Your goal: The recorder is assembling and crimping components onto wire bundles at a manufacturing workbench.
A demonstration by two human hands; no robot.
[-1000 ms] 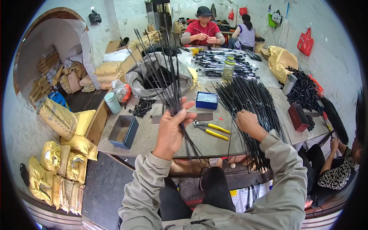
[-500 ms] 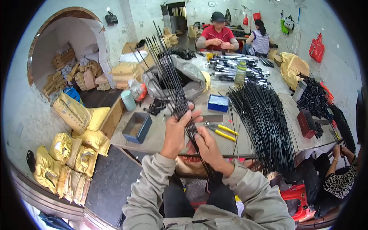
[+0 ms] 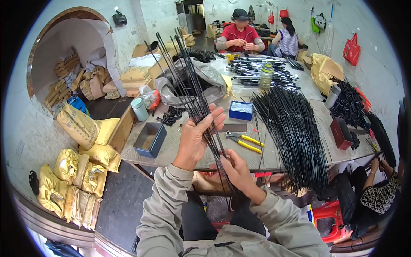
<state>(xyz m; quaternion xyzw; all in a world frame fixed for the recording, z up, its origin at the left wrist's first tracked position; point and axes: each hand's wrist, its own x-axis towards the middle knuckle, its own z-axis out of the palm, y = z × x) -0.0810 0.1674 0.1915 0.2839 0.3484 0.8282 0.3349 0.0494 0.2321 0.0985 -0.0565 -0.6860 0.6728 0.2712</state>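
Apparently, at the table (image 3: 173, 145), left of the big rod heap (image 3: 295, 141), the slanted rod bundle (image 3: 190, 96) was light, springy and slick, best taken mid-length, where the left hand (image 3: 196, 136) gripped it under its thumb while the right hand (image 3: 238, 172) pinched it lower down.

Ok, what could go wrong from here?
1. Held rods fan out at the top, above the left hand; some might slip or snag while the right hand works lower down.
2. The rod pile overhangs the front edge of the table; a brushing sleeve could drag some off.
3. The yellow-handled pliers lie with handles spread beside the pile; stray rods could catch there.
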